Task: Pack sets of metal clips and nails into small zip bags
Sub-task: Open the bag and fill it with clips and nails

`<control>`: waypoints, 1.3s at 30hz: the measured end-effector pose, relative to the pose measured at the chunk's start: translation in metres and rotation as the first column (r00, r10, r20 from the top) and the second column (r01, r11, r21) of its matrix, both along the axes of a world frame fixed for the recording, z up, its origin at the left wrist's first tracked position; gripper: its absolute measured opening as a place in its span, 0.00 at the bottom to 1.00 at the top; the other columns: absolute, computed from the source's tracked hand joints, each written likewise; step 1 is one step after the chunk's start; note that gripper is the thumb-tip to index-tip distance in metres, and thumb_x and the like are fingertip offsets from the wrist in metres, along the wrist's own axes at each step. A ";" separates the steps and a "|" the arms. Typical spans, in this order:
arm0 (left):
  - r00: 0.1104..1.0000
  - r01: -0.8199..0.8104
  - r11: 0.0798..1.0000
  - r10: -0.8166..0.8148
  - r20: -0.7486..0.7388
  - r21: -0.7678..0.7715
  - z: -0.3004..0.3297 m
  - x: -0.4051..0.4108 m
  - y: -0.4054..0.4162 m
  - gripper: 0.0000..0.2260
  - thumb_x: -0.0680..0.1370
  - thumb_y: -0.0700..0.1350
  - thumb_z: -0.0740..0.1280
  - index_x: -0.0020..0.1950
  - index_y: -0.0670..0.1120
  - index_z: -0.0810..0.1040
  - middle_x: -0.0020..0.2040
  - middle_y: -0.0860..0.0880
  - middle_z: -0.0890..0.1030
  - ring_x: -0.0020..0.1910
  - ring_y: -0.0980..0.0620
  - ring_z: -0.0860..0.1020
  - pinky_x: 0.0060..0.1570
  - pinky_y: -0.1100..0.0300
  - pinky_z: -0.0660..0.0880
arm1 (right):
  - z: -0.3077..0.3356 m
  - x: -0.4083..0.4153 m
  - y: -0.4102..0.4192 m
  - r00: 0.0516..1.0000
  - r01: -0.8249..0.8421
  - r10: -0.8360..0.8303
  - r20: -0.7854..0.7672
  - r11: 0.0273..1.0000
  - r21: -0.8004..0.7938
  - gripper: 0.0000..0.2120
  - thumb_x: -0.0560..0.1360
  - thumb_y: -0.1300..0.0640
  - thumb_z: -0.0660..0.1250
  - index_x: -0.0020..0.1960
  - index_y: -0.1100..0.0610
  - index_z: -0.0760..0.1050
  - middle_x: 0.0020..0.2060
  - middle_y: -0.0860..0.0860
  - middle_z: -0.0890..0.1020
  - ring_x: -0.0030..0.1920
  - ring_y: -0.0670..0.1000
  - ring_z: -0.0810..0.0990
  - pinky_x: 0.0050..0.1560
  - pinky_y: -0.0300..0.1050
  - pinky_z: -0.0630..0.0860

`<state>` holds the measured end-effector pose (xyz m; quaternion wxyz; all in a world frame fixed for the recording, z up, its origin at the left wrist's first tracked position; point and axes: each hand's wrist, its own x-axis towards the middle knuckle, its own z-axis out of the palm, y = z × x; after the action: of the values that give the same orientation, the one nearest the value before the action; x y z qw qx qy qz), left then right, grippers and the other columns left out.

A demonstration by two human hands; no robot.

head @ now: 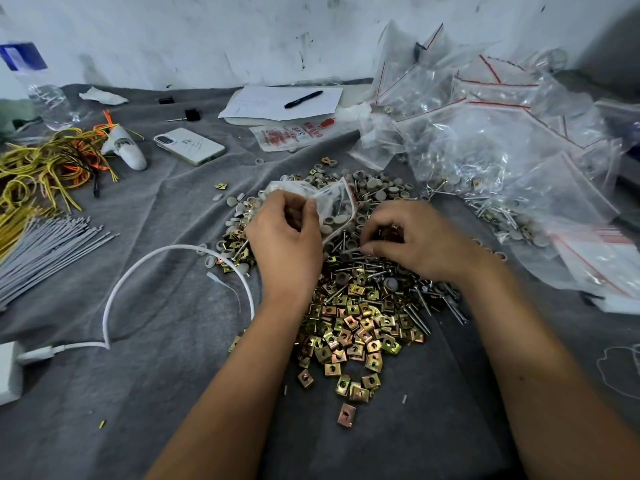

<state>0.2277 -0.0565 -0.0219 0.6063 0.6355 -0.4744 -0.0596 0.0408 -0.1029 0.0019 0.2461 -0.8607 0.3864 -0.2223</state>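
A heap of gold-coloured square metal clips [353, 334] lies on the grey cloth [173, 393] in the middle, with nails [426, 303] and grey round caps [377, 187] mixed in behind it. My left hand [285, 240] pinches a small clear zip bag [332, 202] with a red strip and holds it above the heap; a few caps show inside. My right hand [412, 239] is curled over the heap to the right of the bag, its fingertips pinching clips and a nail.
A mound of filled zip bags [502, 140] fills the right side. On the left lie yellow and orange wires [48, 164], grey sticks [45, 247], a white cable [145, 268] and a phone [188, 146]. Paper with a pen [303, 99] sits at the back.
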 end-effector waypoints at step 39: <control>0.997 -0.044 0.991 0.050 0.051 -0.126 0.009 0.002 0.007 0.05 0.81 0.45 0.68 0.45 0.49 0.77 0.37 0.57 0.79 0.36 0.56 0.78 0.37 0.48 0.78 | 0.001 0.007 0.005 0.974 0.005 -0.007 -0.228 1.000 -0.007 0.03 0.77 0.49 0.73 0.48 0.47 0.80 0.50 0.46 0.75 0.57 0.48 0.69 0.61 0.49 0.68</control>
<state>0.2296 -0.0492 -0.0131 0.6329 0.6089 -0.4783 0.0016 0.0478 -0.0980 0.0029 0.1966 -0.8801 0.4140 -0.1239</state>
